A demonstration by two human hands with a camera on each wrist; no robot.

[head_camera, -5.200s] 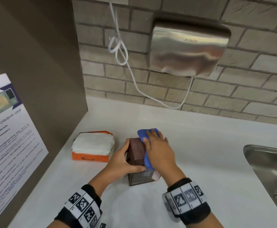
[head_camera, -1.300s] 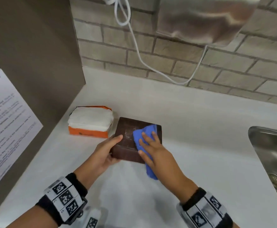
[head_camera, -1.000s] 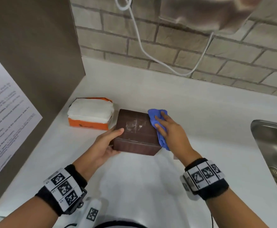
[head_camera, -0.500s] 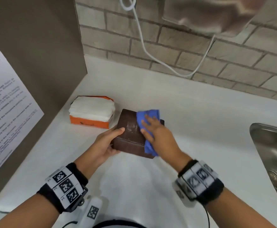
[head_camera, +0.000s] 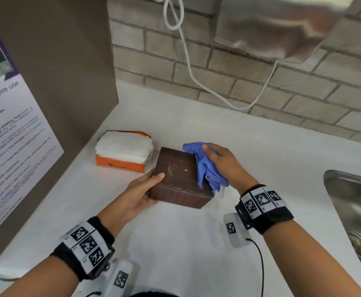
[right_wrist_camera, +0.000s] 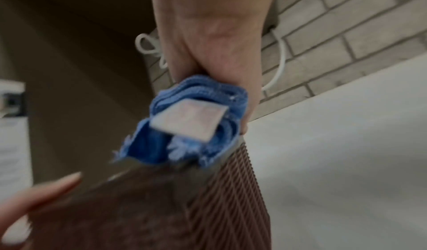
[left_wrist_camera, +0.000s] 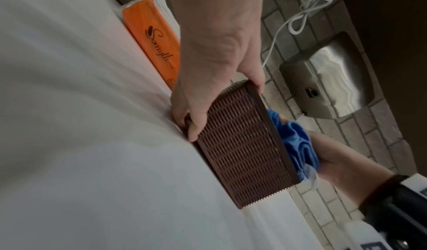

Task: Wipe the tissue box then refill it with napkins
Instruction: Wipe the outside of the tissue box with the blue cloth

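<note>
Tissue box [head_camera: 179, 176] is dark brown with ribbed sides, sitting on the white counter [head_camera: 196, 243] beside the napkins [head_camera: 123, 146]. Left hand [head_camera: 138, 194] grips its corner, right hand [head_camera: 224, 166] clutches a blue cloth [head_camera: 205, 168] against its top edge.

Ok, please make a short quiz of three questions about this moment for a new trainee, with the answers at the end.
1. True or false: the left hand holds the brown tissue box steady on the counter.
2. What does the right hand grip?
A. a sponge
B. a blue cloth
C. a napkin
3. What lies beside the box, toward the side wall?

Key:
1. True.
2. B.
3. The orange pack of white napkins, not yet put into the box.
</note>
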